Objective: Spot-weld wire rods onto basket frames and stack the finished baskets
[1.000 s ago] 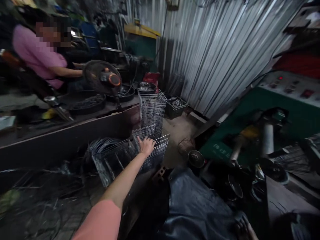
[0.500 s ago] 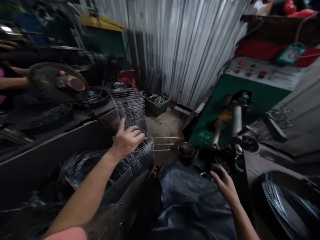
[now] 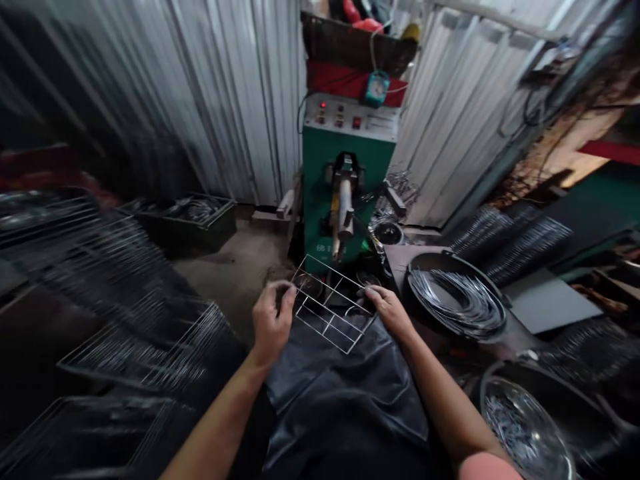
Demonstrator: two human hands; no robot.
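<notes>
My two hands have now come together in front of me. Half a second ago my left hand was over the stacked silver wire grids at my left side, and my right hand was alone above my lap. Now one silver rectangular grid of thin metal wire is between them, above the black shiny apron on my knees. The fingers of my left hand are closed to a light pinch on its left edge, the thumb against the wire and the others loosely curled. The fingers of my right hand pinch the opposite edge, also almost closed.

My view has turned too: the dark green metal machine, with its grey cylindrical arm, stands straight ahead. The grid looks near this arm but apart from it. For the work, I judge, this means that the piece is already picked up, and its position depends on both hands.
</notes>
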